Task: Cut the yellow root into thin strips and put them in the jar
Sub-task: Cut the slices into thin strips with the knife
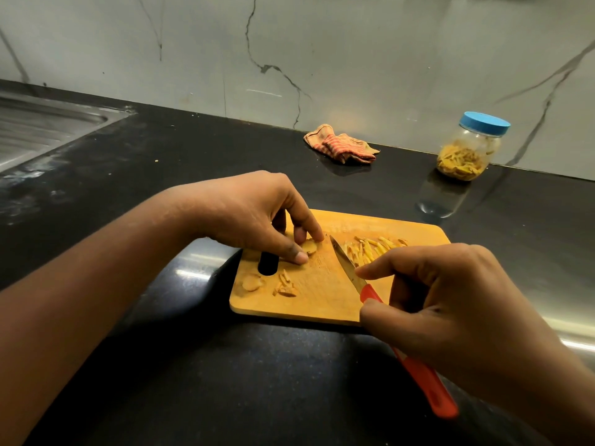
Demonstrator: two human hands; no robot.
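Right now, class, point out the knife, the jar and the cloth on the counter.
knife [346, 264], head view, on the middle of the steel blade.
jar [468, 152], head view, on its clear side wall.
cloth [341, 146], head view, on its crumpled striped middle.

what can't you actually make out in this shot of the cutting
Head view, the only one:
- root piece: partly covered by the fingers of the left hand, so its full shape is hidden.
- knife: the middle of the handle is hidden inside the right hand.
- cutting board: the near right corner is behind the right hand.
- sink: cut off by the left edge.
- jar: the strips inside are too small to count.
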